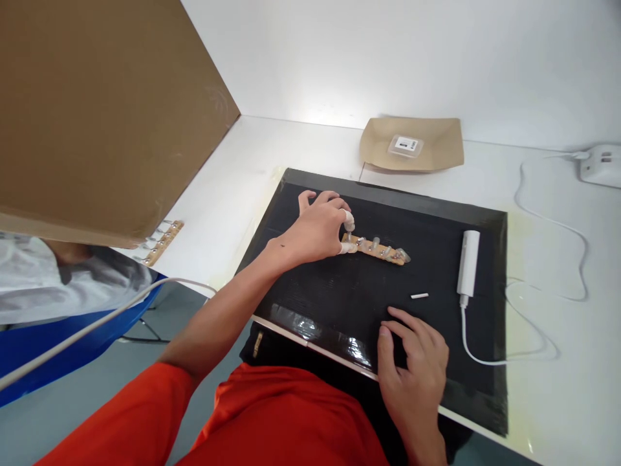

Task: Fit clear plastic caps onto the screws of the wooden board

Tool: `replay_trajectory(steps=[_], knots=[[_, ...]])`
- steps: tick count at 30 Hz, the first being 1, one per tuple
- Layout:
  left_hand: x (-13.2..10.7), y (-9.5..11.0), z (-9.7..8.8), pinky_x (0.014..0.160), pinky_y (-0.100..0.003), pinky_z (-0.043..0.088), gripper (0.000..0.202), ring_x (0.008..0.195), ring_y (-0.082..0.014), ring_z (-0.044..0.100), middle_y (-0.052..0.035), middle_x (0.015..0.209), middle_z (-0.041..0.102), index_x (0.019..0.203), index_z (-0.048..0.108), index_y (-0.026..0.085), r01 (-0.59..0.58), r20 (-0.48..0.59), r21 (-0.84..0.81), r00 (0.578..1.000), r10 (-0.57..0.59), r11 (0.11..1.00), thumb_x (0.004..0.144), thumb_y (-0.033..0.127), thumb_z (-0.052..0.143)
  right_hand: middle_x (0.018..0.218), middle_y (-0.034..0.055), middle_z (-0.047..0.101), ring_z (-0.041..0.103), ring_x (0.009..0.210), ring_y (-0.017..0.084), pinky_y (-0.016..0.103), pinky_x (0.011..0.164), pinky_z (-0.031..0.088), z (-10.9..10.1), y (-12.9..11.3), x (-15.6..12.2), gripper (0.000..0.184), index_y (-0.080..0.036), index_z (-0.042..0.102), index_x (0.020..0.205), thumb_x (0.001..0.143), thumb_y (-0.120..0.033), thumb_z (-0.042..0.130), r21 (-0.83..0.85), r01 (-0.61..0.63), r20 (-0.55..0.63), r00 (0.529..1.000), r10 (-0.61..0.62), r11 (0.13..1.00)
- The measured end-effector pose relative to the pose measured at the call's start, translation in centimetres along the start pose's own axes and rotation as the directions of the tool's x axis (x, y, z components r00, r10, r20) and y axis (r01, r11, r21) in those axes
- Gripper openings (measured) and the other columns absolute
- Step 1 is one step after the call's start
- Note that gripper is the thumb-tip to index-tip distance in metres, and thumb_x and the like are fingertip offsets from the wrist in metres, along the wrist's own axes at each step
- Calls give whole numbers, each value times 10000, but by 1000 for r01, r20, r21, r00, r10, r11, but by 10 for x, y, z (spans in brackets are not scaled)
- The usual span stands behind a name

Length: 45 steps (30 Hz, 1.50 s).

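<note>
My left hand rests on the black mat, thumb and forefinger, both in white finger cots, pinched on the left end of a narrow tan circuit strip with small components on it. My right hand lies flat on the mat's near edge, fingers stretched out and holding nothing. A small white stick lies just beyond its fingertips.
A white pen-shaped tool with a cable lies on the mat's right side, wired to a white power strip. A brown paper tray with a small packet stands behind. A cardboard panel rises at left, another strip beneath it.
</note>
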<state>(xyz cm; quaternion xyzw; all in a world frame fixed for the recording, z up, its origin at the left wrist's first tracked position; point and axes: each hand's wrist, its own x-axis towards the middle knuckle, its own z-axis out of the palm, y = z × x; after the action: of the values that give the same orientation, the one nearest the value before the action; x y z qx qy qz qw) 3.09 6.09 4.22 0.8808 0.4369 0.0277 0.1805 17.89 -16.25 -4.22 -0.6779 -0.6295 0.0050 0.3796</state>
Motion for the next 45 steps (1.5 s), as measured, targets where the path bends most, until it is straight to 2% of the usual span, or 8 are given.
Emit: replay_trajectory(steps=[10, 18, 20, 23, 30, 38, 41, 45], knots=[[-2, 2, -1, 1165, -628, 153, 194, 1394, -362, 480, -100, 1308, 717, 939, 789, 199, 10, 22, 9, 1000, -11, 1000, 800, 312, 863, 1077, 121, 751, 647, 1048, 245, 415, 965, 466, -2, 1, -1, 44, -160, 663, 990, 974, -181, 628, 0, 0, 3, 1000, 0, 1000], [-11, -3, 0, 1179, -604, 152, 549, 1451, -365, 423, -133, 1406, 648, 1269, 693, 181, -25, 33, 55, 999, 23, 998, 795, 389, 876, 1080, 108, 753, 651, 1036, 244, 415, 951, 472, -1, 0, 0, 38, -171, 657, 994, 978, -186, 626, 1, 0, -9, 1000, 0, 1000], [-15, -2, -1, 1184, -611, 149, 683, 1496, -392, 360, -161, 1476, 593, 1365, 634, 174, -45, 29, 73, 999, 43, 996, 796, 474, 865, 1080, 108, 752, 651, 1036, 243, 414, 952, 473, -1, 1, -1, 37, -171, 657, 993, 978, -182, 625, 3, 3, -10, 1000, -3, 1000], [-16, 3, -2, 1186, -638, 146, 804, 1540, -436, 271, -199, 1544, 522, 1409, 608, 159, -59, 52, 107, 997, 54, 992, 781, 608, 836, 1083, 109, 751, 647, 1042, 244, 417, 959, 470, -1, 2, -2, 45, -169, 661, 1002, 978, -183, 625, 5, 4, -4, 1000, -4, 1000], [2, 22, 4, 1178, -668, 151, 580, 1498, -420, 344, -203, 1476, 587, 1225, 725, 130, -81, 89, 187, 994, 66, 979, 832, 546, 819, 1080, 114, 752, 644, 1042, 242, 412, 955, 467, 0, 0, -2, 42, -164, 664, 989, 979, -181, 627, 11, -2, -15, 1000, 2, 1000], [11, 20, 14, 1166, -650, 183, 358, 1369, -356, 474, -164, 1367, 675, 1078, 771, 146, -135, 123, 192, 986, 113, 972, 863, 430, 810, 1083, 110, 750, 641, 1045, 240, 407, 951, 471, -1, -1, -1, 41, -167, 659, 999, 973, -161, 627, 12, -1, -18, 1000, 1, 1000], [13, 19, 15, 1162, -654, 184, 213, 1341, -334, 494, -145, 1350, 688, 1016, 779, 154, -145, 130, 195, 984, 121, 970, 871, 310, 788, 1088, 108, 749, 637, 1052, 242, 411, 956, 470, -1, 0, -2, 44, -169, 660, 1003, 976, -169, 625, 9, -6, -12, 1000, 6, 1000], [14, 20, 15, 1167, -653, 179, 167, 1331, -319, 497, -135, 1338, 696, 1008, 779, 159, -138, 133, 199, 985, 113, 970, 849, 211, 771, 1086, 111, 749, 636, 1048, 241, 412, 959, 470, 0, 0, -2, 46, -165, 662, 1005, 974, -170, 628, 11, -4, -15, 1000, 4, 1000]])
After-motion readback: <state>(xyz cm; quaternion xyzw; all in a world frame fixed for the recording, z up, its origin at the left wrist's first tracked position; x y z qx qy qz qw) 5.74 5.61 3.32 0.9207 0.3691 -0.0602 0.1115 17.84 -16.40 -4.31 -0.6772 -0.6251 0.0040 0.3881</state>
